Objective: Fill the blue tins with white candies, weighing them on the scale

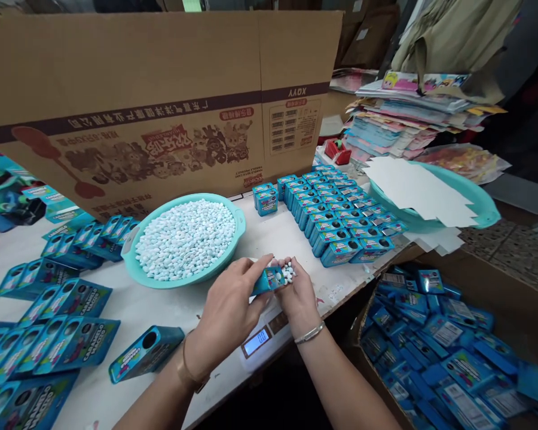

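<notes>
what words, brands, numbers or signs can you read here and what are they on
"0.0" on the scale display
"CARAMELO" on the blue containers at left; word beneath blurred
"XQYY", upside down, on the big carton
"有限公司", upside down, on its stripe
"HANDLE WITH CARE", upside down, lower on it
Too small or blurred: the carton's other lettering, and labels on the containers piled at right

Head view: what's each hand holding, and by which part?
Left hand: a blue box, by its sides. Right hand: pale pellets, loose in the cupped palm.
</notes>
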The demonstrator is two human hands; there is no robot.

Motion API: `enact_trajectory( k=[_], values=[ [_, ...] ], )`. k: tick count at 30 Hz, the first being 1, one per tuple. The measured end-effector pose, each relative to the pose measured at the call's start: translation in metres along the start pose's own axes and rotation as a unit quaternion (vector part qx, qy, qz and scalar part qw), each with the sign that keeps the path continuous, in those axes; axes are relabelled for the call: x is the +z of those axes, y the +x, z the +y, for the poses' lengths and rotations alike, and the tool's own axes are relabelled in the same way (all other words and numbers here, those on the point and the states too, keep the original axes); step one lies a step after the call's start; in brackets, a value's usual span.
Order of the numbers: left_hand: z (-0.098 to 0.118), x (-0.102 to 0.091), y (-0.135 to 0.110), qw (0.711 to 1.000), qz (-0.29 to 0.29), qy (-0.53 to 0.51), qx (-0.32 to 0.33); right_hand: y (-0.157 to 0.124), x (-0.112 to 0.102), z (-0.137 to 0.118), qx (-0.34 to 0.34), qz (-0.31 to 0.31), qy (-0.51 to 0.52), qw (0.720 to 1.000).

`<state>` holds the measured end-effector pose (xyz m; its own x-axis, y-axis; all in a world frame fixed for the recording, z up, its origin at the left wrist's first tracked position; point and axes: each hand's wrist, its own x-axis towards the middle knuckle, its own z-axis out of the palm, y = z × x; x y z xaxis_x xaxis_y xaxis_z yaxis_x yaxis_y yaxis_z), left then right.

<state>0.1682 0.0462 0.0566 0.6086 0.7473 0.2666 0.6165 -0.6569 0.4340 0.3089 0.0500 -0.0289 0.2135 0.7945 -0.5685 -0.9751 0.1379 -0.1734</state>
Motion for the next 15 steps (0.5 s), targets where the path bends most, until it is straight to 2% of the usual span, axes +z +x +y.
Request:
enact_trajectory(
  k=[5,10,13,15],
  values=[
    [-0.008,0.006,0.001,0.999,0.013,-0.026,-0.032,0.005,-0.006,0.001,-0.031,-0.019,-0.032,0.999],
    [-0.003,0.002,-0.001,0.997,0.014,-0.068,-0.036,0.008,-0.008,-0.001,-0.024,-0.03,-0.036,0.999],
    [-0.003,0.006,0.011,0.989,0.054,-0.128,-0.06,0.005,-0.006,-0.009,-0.021,-0.018,-0.027,0.999],
    [-0.007,0.019,0.03,0.971,0.093,-0.198,-0.094,0.001,-0.008,-0.019,-0.018,-0.002,-0.008,1.0]
  ],
)
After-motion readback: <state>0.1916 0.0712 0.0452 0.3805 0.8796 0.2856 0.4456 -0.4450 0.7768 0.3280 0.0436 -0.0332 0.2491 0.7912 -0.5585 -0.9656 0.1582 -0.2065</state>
